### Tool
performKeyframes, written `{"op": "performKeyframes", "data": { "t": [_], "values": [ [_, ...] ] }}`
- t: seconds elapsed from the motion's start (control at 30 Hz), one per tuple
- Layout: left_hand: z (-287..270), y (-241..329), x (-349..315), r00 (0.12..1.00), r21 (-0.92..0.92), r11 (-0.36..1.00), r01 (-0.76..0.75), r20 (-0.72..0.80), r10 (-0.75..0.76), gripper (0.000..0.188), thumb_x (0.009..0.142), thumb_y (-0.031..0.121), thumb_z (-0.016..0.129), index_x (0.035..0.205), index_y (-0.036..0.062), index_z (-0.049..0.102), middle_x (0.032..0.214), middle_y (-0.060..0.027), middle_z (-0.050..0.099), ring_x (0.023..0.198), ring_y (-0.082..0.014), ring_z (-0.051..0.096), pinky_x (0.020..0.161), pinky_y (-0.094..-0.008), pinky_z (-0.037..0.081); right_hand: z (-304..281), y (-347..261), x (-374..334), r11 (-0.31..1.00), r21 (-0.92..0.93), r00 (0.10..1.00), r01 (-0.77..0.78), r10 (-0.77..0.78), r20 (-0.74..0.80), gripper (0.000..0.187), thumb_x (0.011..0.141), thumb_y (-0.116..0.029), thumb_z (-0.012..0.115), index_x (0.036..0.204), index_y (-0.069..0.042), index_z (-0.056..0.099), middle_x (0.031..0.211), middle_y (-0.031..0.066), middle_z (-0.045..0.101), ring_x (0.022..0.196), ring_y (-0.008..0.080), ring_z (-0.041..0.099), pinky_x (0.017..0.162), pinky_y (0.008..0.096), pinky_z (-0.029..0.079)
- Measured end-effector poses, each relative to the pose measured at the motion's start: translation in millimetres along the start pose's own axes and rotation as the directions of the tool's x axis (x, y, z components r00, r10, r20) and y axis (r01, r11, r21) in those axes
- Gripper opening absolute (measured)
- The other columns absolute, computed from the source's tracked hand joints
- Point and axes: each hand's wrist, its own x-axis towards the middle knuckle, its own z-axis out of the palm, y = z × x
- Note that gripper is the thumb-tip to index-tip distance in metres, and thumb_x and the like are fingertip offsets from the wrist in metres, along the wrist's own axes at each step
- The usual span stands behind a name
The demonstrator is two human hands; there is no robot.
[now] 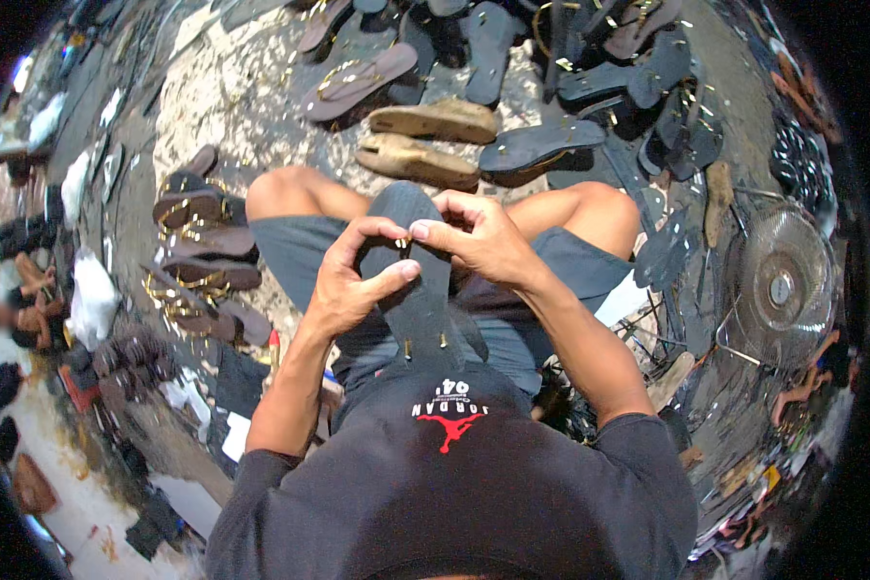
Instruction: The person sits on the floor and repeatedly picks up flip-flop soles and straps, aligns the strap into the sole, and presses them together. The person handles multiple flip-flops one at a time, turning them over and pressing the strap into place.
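Note:
A dark sandal sole (418, 314) stands between my knees, its rounded end away from me. Short gold strap ends stick up through it, one pair near the middle and two single ones closer to my shirt. My left hand (353, 280) curls round the sole's left edge, thumb and forefinger framing the middle strap ends. From the right, my right hand (483, 240) closes on the sole's other edge, its thumb tip and forefinger at those same ends. The sole's underside is hidden.
Two wooden shoe lasts (433, 122) lie beyond my knees, beside a dark sole (541, 147). Finished sandals with gold straps (198, 242) are stacked at my left. A fan (781, 288) stands at the right. Another person (34, 300) sits far left near a white bag (94, 298).

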Motion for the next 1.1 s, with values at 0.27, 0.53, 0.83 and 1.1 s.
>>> {"op": "performKeyframes", "data": {
  "t": [0.27,0.53,0.83,1.1],
  "values": [
    [1,0,-8,0.991,-0.039,0.991,-0.129,0.020,0.130,0.045,0.074,0.011,0.090,0.115,0.0073,0.071,0.108,-0.0068,0.069,0.104,-0.0191,0.065,0.093,-0.0316,0.049,4,-26,-14,0.995,0.095,0.997,-0.014,0.006,0.080,0.047,0.091,-0.028,0.079,0.123,0.001,0.061,0.106,0.0010,0.067,0.094,0.0069,0.059,0.080,0.0246,0.052],
    [0,12,5,0.940,0.044,0.942,-0.332,0.102,0.326,0.055,0.071,0.019,0.091,0.120,0.0088,0.068,0.118,-0.0086,0.066,0.106,-0.0216,0.061,0.098,-0.0356,0.046,7,-15,-23,0.933,0.359,0.997,-0.018,-0.009,0.074,0.051,0.089,-0.021,0.081,0.129,0.002,0.059,0.113,0.0035,0.068,0.102,0.0101,0.064,0.089,0.0270,0.055],
    [3,16,5,0.984,0.051,0.984,-0.172,0.061,0.169,0.034,0.077,0.018,0.087,0.102,0.0085,0.066,0.099,-0.0035,0.064,0.102,-0.0200,0.059,0.093,-0.0346,0.046,1,-18,-26,0.971,0.225,0.993,-0.079,0.058,0.100,0.039,0.095,-0.016,0.072,0.127,0.002,0.061,0.109,0.0010,0.067,0.096,0.0070,0.062,0.085,0.0249,0.053],
    [25,-2,3,0.968,0.032,0.990,-0.135,-0.207,0.139,0.050,0.092,0.011,0.072,0.133,0.0060,0.044,0.125,-0.0108,0.052,0.119,-0.0201,0.051,0.106,-0.0351,0.040,14,-16,-28,0.992,0.105,0.997,0.068,-0.064,-0.043,0.034,0.095,-0.007,0.062,0.127,0.003,0.062,0.105,-0.0011,0.065,0.092,0.0071,0.060,0.080,0.0245,0.052]
  ]
}}
